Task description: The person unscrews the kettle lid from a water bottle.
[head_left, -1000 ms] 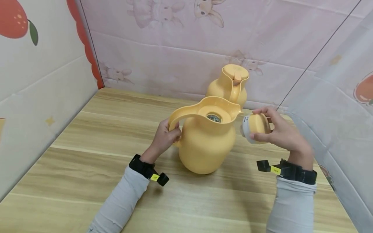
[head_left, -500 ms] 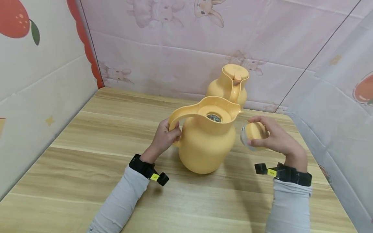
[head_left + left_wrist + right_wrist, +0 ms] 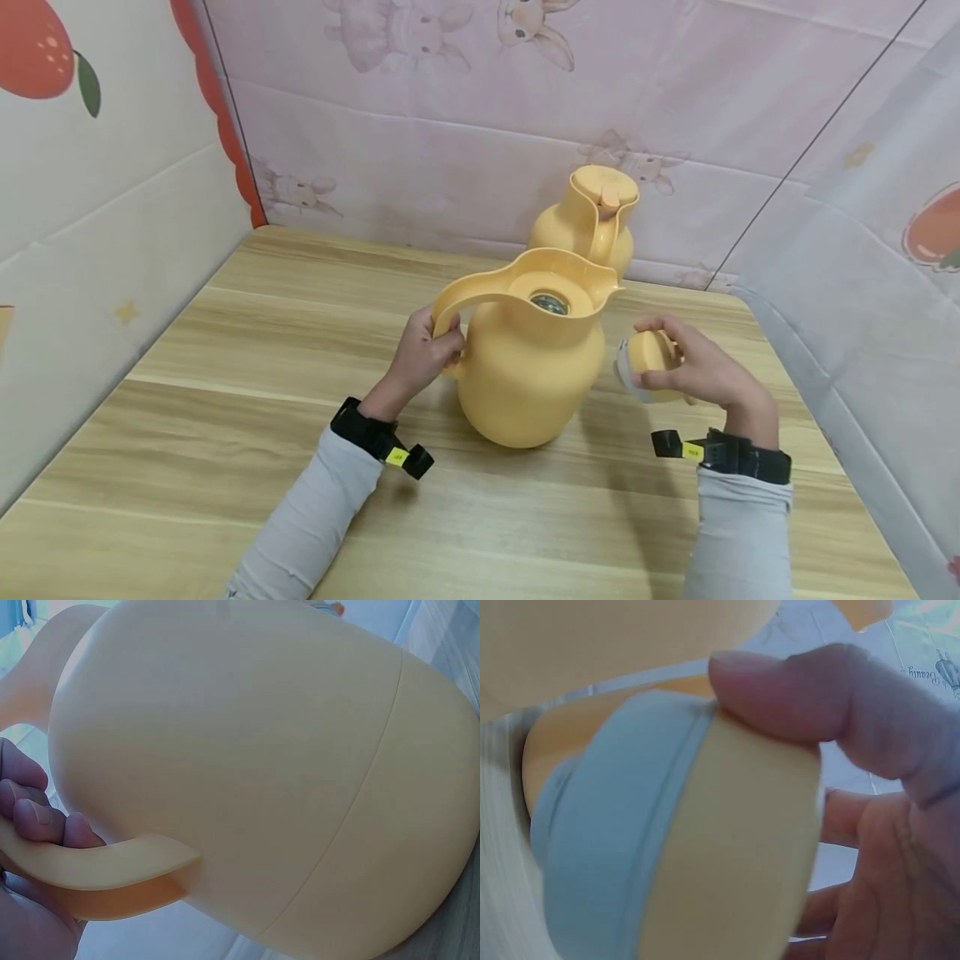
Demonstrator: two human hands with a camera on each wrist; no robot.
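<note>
A yellow thermos jug (image 3: 528,375) stands on the wooden table, its mouth uncovered and a shiny inner liner (image 3: 550,302) showing in the opening. My left hand (image 3: 423,357) grips the jug's handle (image 3: 472,293); in the left wrist view the fingers (image 3: 41,817) curl round the handle's lower end. To the right of the jug, my right hand (image 3: 705,362) pinches a round lid (image 3: 651,360) by its yellow part. The lid is tipped sideways, its pale grey-white underside toward the jug. In the right wrist view, the thumb (image 3: 780,697) presses on the lid's (image 3: 727,855) yellow side.
Behind the held jug stands a second yellow jug (image 3: 581,225) with its lid on, close to the back wall. Printed cloth walls (image 3: 420,150) border the wooden table (image 3: 300,333) at the back and both sides.
My right hand has moved down and slightly left with the lid, now lower beside the jug. My left hand and the jug have stayed in place.
</note>
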